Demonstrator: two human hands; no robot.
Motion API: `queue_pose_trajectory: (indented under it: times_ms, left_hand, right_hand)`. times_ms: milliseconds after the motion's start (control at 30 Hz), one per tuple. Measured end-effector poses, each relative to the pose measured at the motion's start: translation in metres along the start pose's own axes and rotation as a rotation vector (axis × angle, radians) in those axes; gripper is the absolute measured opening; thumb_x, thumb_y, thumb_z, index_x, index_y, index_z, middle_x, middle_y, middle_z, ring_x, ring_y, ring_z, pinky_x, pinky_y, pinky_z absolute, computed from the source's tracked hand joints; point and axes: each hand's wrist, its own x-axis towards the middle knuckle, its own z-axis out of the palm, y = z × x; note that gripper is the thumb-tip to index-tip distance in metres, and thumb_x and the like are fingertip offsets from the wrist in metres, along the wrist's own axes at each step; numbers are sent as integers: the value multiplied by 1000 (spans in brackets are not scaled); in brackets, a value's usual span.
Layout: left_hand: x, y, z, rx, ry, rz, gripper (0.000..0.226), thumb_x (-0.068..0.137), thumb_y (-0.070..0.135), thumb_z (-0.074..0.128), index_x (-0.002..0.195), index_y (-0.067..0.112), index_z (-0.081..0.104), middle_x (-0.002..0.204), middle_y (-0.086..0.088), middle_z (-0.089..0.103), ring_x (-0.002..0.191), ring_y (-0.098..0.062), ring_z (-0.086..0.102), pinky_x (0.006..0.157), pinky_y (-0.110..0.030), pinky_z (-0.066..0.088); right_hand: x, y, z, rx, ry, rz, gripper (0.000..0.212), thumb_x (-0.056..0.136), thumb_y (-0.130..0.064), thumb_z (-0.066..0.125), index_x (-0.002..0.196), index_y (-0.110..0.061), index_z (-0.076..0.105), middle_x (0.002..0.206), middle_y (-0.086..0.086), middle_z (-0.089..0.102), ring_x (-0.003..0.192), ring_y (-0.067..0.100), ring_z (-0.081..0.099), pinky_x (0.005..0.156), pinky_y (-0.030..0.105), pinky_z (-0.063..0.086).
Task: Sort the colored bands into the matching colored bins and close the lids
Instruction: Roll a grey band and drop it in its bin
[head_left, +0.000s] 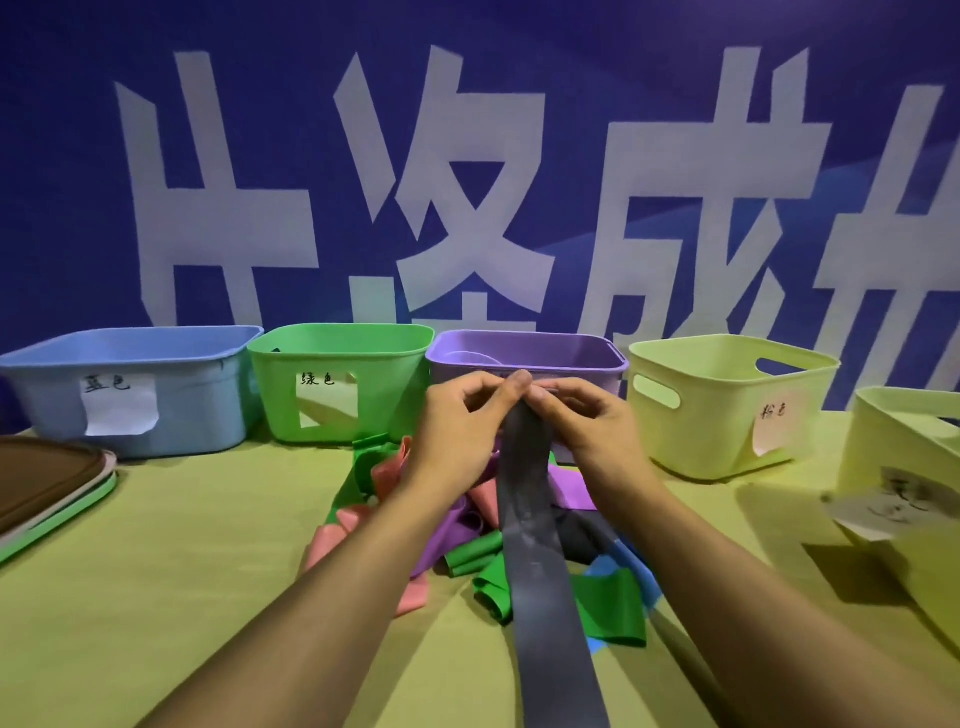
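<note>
Both hands, left hand (457, 421) and right hand (587, 421), pinch the top of a grey band (535, 530) above the pile (467, 530) on the table (182, 597). Most bands look unsorted. The bins (337, 384) are open; lids (47, 483) lie left.

The scene is dim, with a cool bluish-violet cast over the banner (467, 156) behind the desk (156, 597). Light falls from the upper left: the yellow bin (727, 410) and the tilted bin at the desk's right edge (904, 467) throw dark shadows to their right and front. Both forearms cast soft shadows on the cloth. Wide-angle bending curves the desk's edges. Detail is soft and smeared throughout; no glare.
</note>
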Motion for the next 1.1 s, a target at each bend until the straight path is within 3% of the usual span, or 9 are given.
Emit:
queue_pose_trajectory:
  times_ms: [133,233,367,467,600,800,867,1000,1100]
  left_hand:
    - [-1,-10,1,-12,19,41,11,94,27,74,83,28,77,79,9,78,76,-3,70,72,-20,53]
    - [1,-12,0,-16,18,67,9,92,24,75,84,27,78,81,8,78,77,-3,71,74,-20,54]
    - [0,-10,0,-15,13,80,4,91,21,77,88,24,78,85,8,79,84,-6,73,78,-20,56]
    - [-2,-11,-3,-30,7,76,5,89,19,79,89,24,79,86,9,79,85,-4,74,78,-17,54]
    - [-4,-12,-4,-78,6,60,15,86,10,81,87,25,78,86,8,79,86,-6,74,80,-18,55]
    - [-9,-8,-6,-194,-9,-48,15,84,3,80,95,14,78,88,1,80,85,-8,74,74,-19,59]
    - [-11,-7,-5,-238,-21,-99,19,84,0,79,96,15,77,90,1,80,86,-9,75,72,-20,61]
    - [-11,-9,-7,-244,-41,-85,32,78,-7,81,101,14,75,100,-5,80,98,-16,75,87,-26,60]
    - [-13,-7,-7,-278,-58,-133,30,79,-3,81,103,13,74,101,-4,80,94,-14,75,78,-24,61]
  right_hand:
    - [-4,9,0,-13,37,46,33,88,-38,69,99,-8,78,95,11,79,88,17,74,69,19,55]
    - [-4,8,2,-44,66,32,31,94,-35,66,96,-7,78,91,13,78,84,18,73,67,22,58]
    - [-4,5,3,-78,67,28,34,86,-45,67,87,-13,78,86,11,78,79,16,72,67,25,60]
    - [-5,5,1,-84,60,35,24,92,-36,69,85,-14,78,83,9,78,78,15,72,68,27,61]
    - [-7,8,-2,-60,20,26,12,95,-23,69,94,-15,78,86,2,78,79,10,72,64,18,54]
    - [-11,10,-3,-17,-36,-34,17,97,-10,66,109,-1,74,98,6,78,87,5,72,69,15,53]
    - [-11,10,-3,-17,-59,-43,17,97,-7,65,111,-1,73,102,6,79,92,7,73,73,16,53]
    - [-10,13,-6,-41,-84,-64,18,96,-4,65,112,-7,73,108,6,78,102,14,73,84,24,56]
    - [-11,13,-7,-26,-84,-65,18,95,-2,65,111,-7,73,108,7,78,104,17,73,89,27,57]
